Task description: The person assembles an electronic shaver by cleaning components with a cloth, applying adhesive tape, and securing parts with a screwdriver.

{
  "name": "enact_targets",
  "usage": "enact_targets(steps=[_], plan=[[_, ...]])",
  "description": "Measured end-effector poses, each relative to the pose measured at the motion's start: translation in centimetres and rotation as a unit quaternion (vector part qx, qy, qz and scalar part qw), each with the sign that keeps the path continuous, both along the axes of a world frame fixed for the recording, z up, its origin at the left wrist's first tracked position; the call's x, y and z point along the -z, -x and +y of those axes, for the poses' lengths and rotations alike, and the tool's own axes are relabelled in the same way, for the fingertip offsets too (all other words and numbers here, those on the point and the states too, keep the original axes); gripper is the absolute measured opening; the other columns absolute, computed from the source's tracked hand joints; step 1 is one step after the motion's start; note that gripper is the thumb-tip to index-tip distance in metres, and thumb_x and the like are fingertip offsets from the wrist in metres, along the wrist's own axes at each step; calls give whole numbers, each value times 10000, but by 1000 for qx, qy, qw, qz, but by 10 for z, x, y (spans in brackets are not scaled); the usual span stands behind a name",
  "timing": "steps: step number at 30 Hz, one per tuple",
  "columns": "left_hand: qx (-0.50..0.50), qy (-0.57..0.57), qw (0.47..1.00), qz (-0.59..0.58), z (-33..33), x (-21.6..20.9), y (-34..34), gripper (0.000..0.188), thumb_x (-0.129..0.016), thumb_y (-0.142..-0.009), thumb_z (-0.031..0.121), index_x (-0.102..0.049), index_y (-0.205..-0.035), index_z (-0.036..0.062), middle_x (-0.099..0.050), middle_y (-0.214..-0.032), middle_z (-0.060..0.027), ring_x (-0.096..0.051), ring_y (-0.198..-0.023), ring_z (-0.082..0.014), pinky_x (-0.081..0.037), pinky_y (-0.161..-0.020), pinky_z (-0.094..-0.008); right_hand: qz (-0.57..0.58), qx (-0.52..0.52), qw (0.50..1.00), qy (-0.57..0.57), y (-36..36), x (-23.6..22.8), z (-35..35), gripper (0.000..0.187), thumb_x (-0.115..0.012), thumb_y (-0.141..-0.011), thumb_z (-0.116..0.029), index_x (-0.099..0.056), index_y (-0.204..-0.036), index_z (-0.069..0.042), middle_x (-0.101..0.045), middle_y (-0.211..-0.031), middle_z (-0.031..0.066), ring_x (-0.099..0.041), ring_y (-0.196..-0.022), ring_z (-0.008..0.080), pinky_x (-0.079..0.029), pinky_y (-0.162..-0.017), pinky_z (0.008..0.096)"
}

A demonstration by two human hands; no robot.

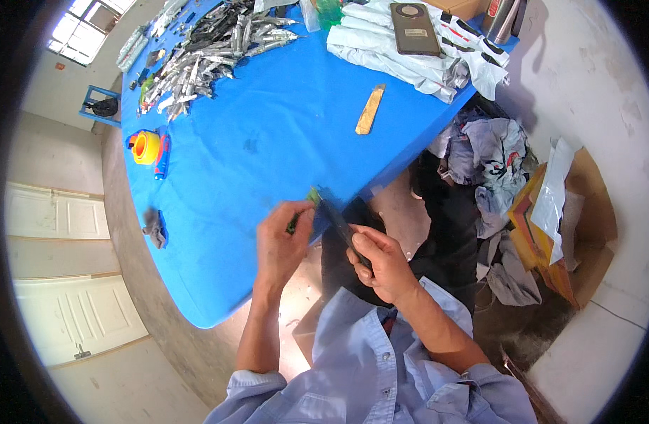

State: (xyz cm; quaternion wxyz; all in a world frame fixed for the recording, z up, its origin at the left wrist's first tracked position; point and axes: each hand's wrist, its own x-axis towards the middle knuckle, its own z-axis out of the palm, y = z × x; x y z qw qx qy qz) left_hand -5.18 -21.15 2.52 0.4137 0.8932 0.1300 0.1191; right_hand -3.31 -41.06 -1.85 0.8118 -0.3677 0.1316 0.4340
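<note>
So I'm looking down at the near edge of the blue table [268,141], and both hands are working on one small job right at that edge. The right hand [382,263] has a knife [340,222], dark blade running up and to the left. The left hand [282,244] pinches a small green piece [312,196] just where the blade tip ends up.

My take on doing this bit well: keep the green piece braced against the table edge so it can't twist, keep the left thumb off to the side of the blade line, and push the blade away from the body in short strokes. With a piece that small, a slip goes straight at the left fingertips, so I'd go light on pressure.

Fingers: the right hand is fully curled around the knife handle, thumb pressed on top, no gap I can see. The left hand is mostly closed too, fingertips pinched down on the green piece, with something dark and thin sticking out below the fingers. I can't tell what that is.

Farther out on the table there's a heap of silvery scraps [211,49], a yellow tape roll [146,147] at the left, a tan wooden strip [369,109] and a phone [414,28] lying on white cloth [409,60].
</note>
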Motion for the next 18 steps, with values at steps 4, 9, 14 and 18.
enact_targets(steps=[4,9,14,18], plan=[[-28,-40,997,-64,2,-4,-22,145,-723,-971,88,-761,-1079,0,-738,-900,-125,-673,-760,-190,-520,-698,-329,26,1,999,-20,1,-1,-2,412,-576,-1096,-264,-563,-1471,-92,-606,-852,11,-447,-562,39,-310,-449,178],[20,-64,997,-45,-6,4,-26,128,-713,-973,67,-761,-1066,-6,-742,-923,-148,-692,-767,-244,-531,-712,-348,88,4,992,-89,-3,8,-6,430,-583,-1095,-275,-536,-1491,-114,-615,-845,19,-460,-558,51,-331,-452,176],[6,-34,997,-73,-18,11,-11,100,-698,-949,-4,-740,-1039,-11,-726,-920,-165,-697,-752,-305,-533,-663,-369,142,3,980,-142,-1,13,-7,417,-601,-1085,-297,-549,-1466,-134,-606,-825,12,-471,-554,53,-326,-443,169],[-10,-76,991,-108,-24,17,-3,105,-701,-948,-14,-736,-1046,-1,-717,-912,-157,-697,-746,-301,-536,-645,-365,168,-5,973,-161,-2,13,-7,374,-573,-1104,-288,-569,-1453,-153,-594,-819,25,-474,-543,56,-326,-427,170]])
